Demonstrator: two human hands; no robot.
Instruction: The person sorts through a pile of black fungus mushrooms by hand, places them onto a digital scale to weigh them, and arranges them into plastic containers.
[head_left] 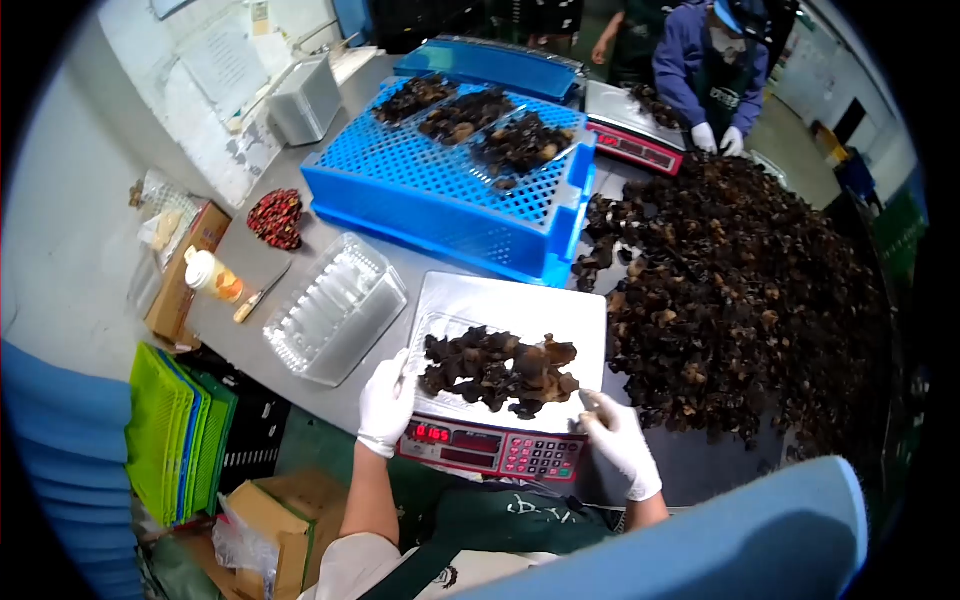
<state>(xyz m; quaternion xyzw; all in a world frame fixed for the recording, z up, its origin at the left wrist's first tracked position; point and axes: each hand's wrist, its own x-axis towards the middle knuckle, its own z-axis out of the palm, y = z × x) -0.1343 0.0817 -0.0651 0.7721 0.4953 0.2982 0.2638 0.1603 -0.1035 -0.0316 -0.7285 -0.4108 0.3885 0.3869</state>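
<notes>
Dark wood-ear-like mushrooms (500, 370) lie in a clear plastic tray on the silver plate of a red weighing scale (585, 315), whose display glows red. My left hand (388, 402), in a white glove, is at the tray's left edge, its fingers pressed together; what they hold is too small to make out. My right hand (618, 440), gloved too, is by the tray's right end, fingers bent and apart from the thumb. A stack of clear empty trays (335, 310) stands left of the scale. A large heap of dark mushrooms (740, 300) spreads to the right.
An upturned blue crate (430, 215) bears filled trays behind the scale. On the left are a paper cup (213, 276), a knife (262, 292) and a red patterned item (275, 219). At the back, a gloved co-worker (715, 80) stands by a second scale (635, 145).
</notes>
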